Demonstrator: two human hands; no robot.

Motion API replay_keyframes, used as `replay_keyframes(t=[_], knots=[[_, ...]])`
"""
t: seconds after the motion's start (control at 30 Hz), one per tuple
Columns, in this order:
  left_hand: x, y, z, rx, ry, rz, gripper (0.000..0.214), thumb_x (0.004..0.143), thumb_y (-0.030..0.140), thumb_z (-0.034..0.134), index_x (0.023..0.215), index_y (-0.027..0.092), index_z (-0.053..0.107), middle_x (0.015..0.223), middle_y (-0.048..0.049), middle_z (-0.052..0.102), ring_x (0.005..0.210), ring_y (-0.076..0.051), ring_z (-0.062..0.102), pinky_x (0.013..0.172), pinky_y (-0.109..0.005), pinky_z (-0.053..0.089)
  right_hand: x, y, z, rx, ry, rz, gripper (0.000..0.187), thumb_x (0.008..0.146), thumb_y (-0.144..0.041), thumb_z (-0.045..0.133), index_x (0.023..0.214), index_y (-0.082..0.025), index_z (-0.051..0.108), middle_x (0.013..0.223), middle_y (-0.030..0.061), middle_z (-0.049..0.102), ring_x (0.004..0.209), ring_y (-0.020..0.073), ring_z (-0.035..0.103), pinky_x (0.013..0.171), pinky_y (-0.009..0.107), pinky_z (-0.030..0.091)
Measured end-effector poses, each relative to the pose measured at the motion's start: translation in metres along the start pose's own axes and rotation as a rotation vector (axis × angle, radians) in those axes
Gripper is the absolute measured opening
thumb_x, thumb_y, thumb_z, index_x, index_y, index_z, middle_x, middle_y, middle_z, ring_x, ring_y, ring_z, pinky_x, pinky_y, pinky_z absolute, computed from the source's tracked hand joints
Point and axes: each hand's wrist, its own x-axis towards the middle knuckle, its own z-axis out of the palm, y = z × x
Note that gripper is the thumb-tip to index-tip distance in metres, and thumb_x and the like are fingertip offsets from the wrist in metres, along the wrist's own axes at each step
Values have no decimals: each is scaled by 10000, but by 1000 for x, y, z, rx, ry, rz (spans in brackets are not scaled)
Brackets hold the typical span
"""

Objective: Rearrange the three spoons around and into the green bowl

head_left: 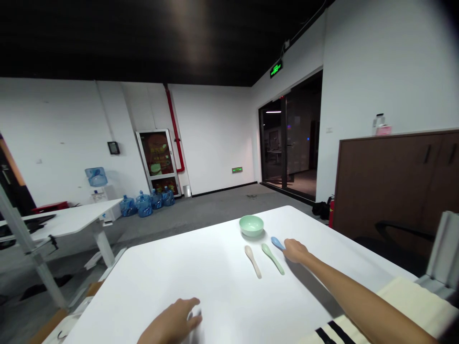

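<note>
My right hand has its fingers closed on the handle of a blue spoon, whose bowl end points away to the left. Beside it on the white table lie a light green spoon and a beige spoon, roughly side by side. Just beyond the spoons stands a light green bowl, upright, its inside showing no contents. Near the table's front edge, my left hand hovers with thumb and index finger apart, holding nothing; its other fingers are partly hidden.
At the lower right, a cream cloth with black stripes lies by my right forearm. A brown cabinet and a dark chair stand to the right. Another white desk is at left, with several blue water bottles on the floor behind it.
</note>
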Motion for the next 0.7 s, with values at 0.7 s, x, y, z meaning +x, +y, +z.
replay_keyframes(t=[0.7], knots=[[1,-1,0,0,11,6,536,855,512,427,1336,291,514,1281,-82,598,1106,-258,601,950,-404,441,-2,0,2,8,-22,-4,255,795,-189,519,1000,-124,655,1090,162,657,960,263,644,672,294,421]])
